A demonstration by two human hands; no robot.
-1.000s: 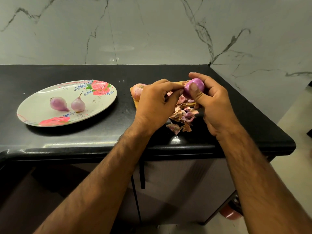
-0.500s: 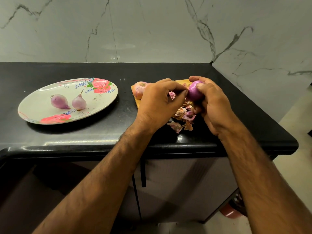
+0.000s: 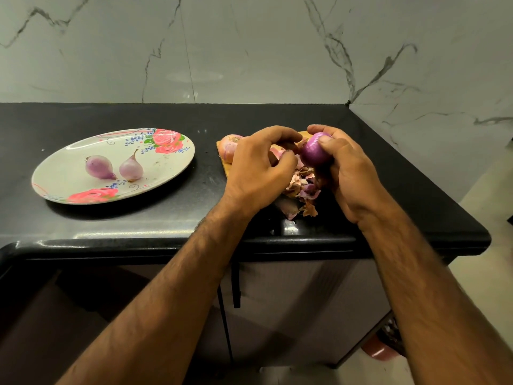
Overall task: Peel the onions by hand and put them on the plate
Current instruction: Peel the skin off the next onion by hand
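Over peelings (image 3: 302, 187), right hand (image 3: 347, 173) grips onion (image 3: 315, 151); left hand (image 3: 255, 168) pinches its skin (image 3: 297, 144).

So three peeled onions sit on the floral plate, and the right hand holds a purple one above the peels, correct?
Not quite: the head view shows two peeled onions on the floral plate, not three. The right hand does hold the purple onion above the peels.
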